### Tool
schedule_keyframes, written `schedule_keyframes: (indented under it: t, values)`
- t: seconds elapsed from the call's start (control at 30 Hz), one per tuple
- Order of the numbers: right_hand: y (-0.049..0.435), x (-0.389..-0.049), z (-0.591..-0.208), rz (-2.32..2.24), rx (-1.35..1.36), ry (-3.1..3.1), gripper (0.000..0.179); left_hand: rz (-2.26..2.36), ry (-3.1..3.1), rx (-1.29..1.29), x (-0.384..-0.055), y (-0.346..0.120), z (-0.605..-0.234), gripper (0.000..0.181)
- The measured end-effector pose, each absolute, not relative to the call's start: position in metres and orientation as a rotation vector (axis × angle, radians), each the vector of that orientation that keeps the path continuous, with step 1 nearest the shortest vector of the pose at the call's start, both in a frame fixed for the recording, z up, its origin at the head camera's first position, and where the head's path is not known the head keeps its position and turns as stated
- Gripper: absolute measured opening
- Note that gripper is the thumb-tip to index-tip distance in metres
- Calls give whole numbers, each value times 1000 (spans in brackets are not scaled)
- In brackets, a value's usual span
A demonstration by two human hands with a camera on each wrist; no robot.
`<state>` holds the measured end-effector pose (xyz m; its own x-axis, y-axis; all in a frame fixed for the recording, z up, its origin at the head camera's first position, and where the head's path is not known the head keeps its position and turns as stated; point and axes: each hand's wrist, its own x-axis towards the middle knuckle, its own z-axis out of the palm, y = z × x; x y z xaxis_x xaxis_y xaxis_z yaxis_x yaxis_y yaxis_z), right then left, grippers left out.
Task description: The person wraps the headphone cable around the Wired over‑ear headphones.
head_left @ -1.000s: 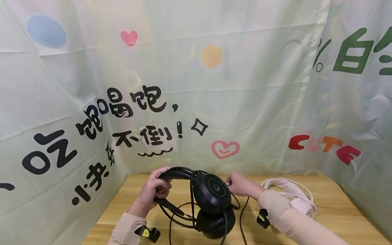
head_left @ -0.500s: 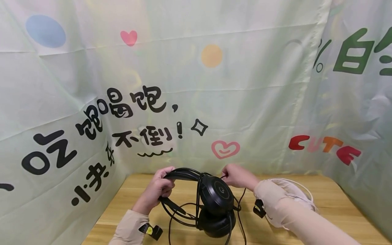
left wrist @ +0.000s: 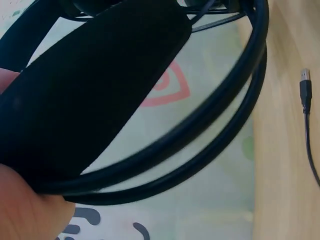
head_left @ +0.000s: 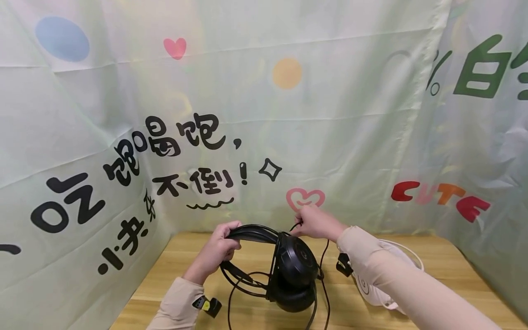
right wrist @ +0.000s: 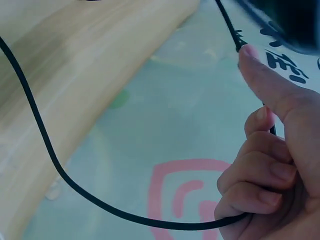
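Observation:
My left hand (head_left: 218,247) grips the headband of black over-ear headphones (head_left: 298,263), holding them sideways with both ear cups toward the right. In the left wrist view the padded headband (left wrist: 100,85) and its two thin frame tubes fill much of the picture. Just beyond the upper ear cup, my right hand (head_left: 316,222) holds the headphones' black cable (right wrist: 165,225), fingers curled round it. The right wrist view shows the cable passing through this hand and hanging in a loop. Lower down, a USB plug (left wrist: 305,92) on a black cable shows over the wood.
White headphones (head_left: 371,291) lie at the right of the wooden table (head_left: 156,288), partly covered by the right forearm. A printed cloth (head_left: 350,151) with lettering and hearts hangs behind and along both sides.
The right hand has risen and moved left with the cable, from beside the ear cup to above it. The left hand and black headphones have shifted slightly right.

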<state>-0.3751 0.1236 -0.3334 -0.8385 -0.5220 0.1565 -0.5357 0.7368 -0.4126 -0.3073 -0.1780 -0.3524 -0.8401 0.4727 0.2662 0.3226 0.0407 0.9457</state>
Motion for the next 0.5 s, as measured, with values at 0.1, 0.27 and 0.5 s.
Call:
schedule_keyframes:
  t: [0.1, 0.27, 0.5]
  values:
    - [120, -374, -324, 679, 885, -2903, 59, 1815, 2327, 850, -308, -173, -349, 14]
    - [118, -373, -308, 705, 857, -2911, 63, 1623, 2611, 865, -309, -168, -347, 13]
    - [125, -374, -292, 646, 834, -2890, 61, 1501, 2815, 811, -308, -169, -352, 15]
